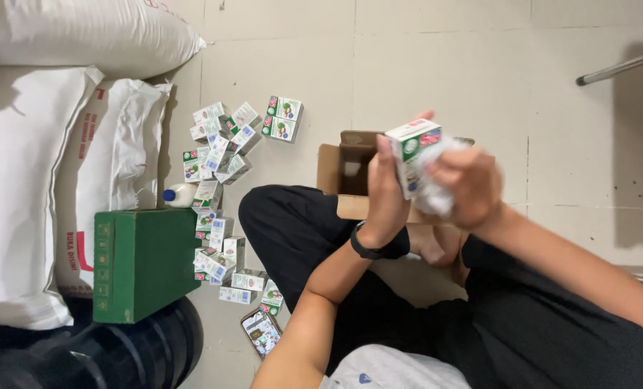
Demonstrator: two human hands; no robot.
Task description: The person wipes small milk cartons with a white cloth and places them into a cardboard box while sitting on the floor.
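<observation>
White carton gripped upright by left hand | right hand closed on white cloth against it

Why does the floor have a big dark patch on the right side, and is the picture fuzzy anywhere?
In the head view, that patch is a soft shadow on the tiled floor, below a metal bar. The light is even, with no strong glare. The left hand and right hand, around a small carton, look slightly smeared. The piled cartons are too small to show detail.
</observation>
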